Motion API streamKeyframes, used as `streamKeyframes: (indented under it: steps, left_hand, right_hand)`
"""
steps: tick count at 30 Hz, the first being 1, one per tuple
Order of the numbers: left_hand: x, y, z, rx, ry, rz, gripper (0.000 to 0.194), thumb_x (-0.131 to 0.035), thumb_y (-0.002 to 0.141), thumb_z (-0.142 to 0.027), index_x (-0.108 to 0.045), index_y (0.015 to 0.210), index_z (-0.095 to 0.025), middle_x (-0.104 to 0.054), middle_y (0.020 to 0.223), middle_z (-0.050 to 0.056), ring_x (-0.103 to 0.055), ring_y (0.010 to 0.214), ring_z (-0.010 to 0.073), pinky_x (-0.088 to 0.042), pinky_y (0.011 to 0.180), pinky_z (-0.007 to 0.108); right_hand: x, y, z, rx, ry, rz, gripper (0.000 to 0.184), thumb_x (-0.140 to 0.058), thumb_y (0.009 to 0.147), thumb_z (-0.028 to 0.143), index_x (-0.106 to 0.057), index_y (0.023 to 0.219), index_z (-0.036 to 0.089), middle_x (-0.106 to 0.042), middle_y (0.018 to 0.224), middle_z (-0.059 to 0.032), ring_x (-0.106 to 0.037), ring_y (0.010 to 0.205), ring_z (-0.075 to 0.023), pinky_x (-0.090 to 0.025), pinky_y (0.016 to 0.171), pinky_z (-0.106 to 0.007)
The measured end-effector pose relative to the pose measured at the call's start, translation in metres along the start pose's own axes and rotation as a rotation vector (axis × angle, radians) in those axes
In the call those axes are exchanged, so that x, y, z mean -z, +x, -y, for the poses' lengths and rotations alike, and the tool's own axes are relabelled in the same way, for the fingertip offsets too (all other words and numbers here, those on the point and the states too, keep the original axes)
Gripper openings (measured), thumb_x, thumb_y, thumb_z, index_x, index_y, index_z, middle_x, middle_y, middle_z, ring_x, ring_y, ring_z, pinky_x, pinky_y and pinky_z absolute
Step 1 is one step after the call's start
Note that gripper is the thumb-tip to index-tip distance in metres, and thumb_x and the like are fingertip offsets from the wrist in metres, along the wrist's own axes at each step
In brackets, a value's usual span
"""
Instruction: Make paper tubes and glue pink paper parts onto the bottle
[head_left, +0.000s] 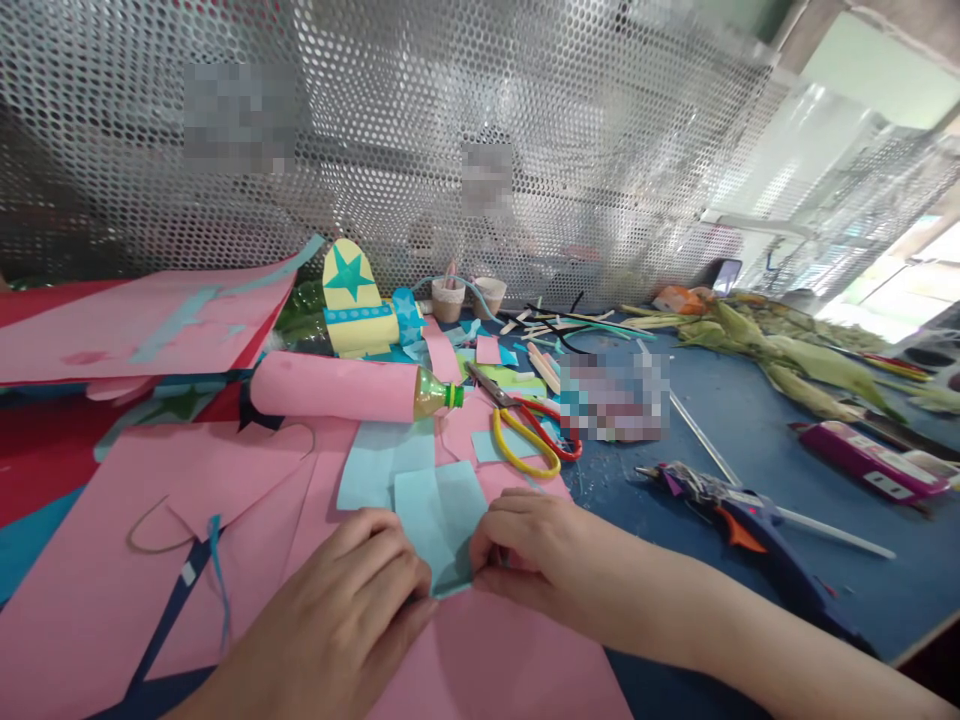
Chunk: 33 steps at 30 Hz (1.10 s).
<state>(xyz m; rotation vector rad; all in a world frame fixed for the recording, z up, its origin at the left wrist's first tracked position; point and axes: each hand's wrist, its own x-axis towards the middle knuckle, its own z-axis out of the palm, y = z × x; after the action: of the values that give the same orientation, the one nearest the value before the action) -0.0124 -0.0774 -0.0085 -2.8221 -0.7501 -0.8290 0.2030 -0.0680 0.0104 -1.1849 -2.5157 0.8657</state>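
Note:
A light blue piece of paper [439, 510] lies between my hands, creased down its middle, with a narrow fold along its near edge. My left hand [367, 580] pinches the near left corner of it, fingers curled. Opposite, my right hand [521, 545] grips the near right corner between thumb and fingers. Under it are pink sheets [525, 660] and another light blue sheet [367, 465]. Just beyond sits a bottle wrapped in pink paper [337, 387], on its side with its green cap to the right. Scissors [517, 415] with one yellow and one red handle lie beyond my right hand.
A glue gun [750, 530] rests on the blue table [697, 390] to the right, near a purple box [870, 460]. Corn husks [795, 350] lie farther back. A yellow paper shape with a star [351, 285] stands behind the bottle, before a perforated silver sheet [525, 120].

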Motion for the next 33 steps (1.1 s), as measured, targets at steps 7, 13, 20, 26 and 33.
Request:
streamKeyframes:
  steps: [7, 13, 20, 26, 33]
  left_hand:
    - [-0.004, -0.01, 0.004, 0.078, -0.077, 0.057, 0.018, -0.044, 0.093, -0.013, -0.06, 0.091, -0.02, -0.068, 0.085, 0.0, -0.06, 0.083, 0.0172, -0.051, 0.075, 0.028]
    - [-0.002, -0.016, 0.008, 0.016, -0.173, 0.156, 0.027, -0.043, 0.092, -0.004, -0.063, 0.101, -0.021, -0.067, 0.091, 0.002, -0.058, 0.091, 0.0159, -0.051, 0.083, 0.025]
    - [-0.003, -0.015, 0.005, 0.1, -0.231, 0.136, 0.023, -0.045, 0.094, -0.011, -0.064, 0.099, -0.023, -0.067, 0.092, 0.002, -0.059, 0.09, 0.0167, -0.053, 0.079, 0.025]
    - [-0.004, -0.015, 0.003, 0.141, -0.259, 0.1, 0.026, -0.041, 0.096, -0.013, -0.064, 0.094, -0.023, -0.067, 0.091, 0.003, -0.059, 0.091, 0.0172, -0.054, 0.075, 0.025]
    - [-0.002, -0.013, 0.004, 0.096, -0.179, 0.118, 0.027, -0.04, 0.095, -0.01, -0.064, 0.095, -0.023, -0.065, 0.087, 0.003, -0.059, 0.087, 0.0169, -0.053, 0.075, 0.025]
  right_hand:
    - [-0.001, -0.001, -0.004, 0.094, -0.001, 0.0, 0.006, -0.06, 0.089, 0.012, -0.065, 0.087, 0.015, -0.066, 0.087, -0.0036, -0.057, 0.086, -0.0152, -0.043, 0.076, -0.023]
    - [-0.002, -0.002, -0.004, 0.08, -0.025, -0.016, 0.005, -0.059, 0.09, 0.013, -0.063, 0.089, 0.015, -0.065, 0.086, -0.0038, -0.057, 0.085, -0.0159, -0.043, 0.074, -0.024]
    - [0.005, -0.004, -0.003, 0.181, -0.119, 0.042, 0.009, -0.055, 0.093, 0.014, -0.064, 0.095, 0.017, -0.063, 0.09, -0.0041, -0.056, 0.086, -0.0155, -0.043, 0.074, -0.024]
    - [0.007, -0.004, -0.003, 0.212, -0.133, 0.043, 0.013, -0.053, 0.094, 0.014, -0.066, 0.096, 0.017, -0.063, 0.092, -0.0052, -0.057, 0.086, -0.0156, -0.045, 0.076, -0.024]
    - [0.006, -0.003, -0.004, 0.198, -0.174, 0.042, 0.014, -0.054, 0.095, 0.017, -0.068, 0.097, 0.015, -0.064, 0.092, -0.0061, -0.059, 0.085, -0.0157, -0.045, 0.074, -0.024]
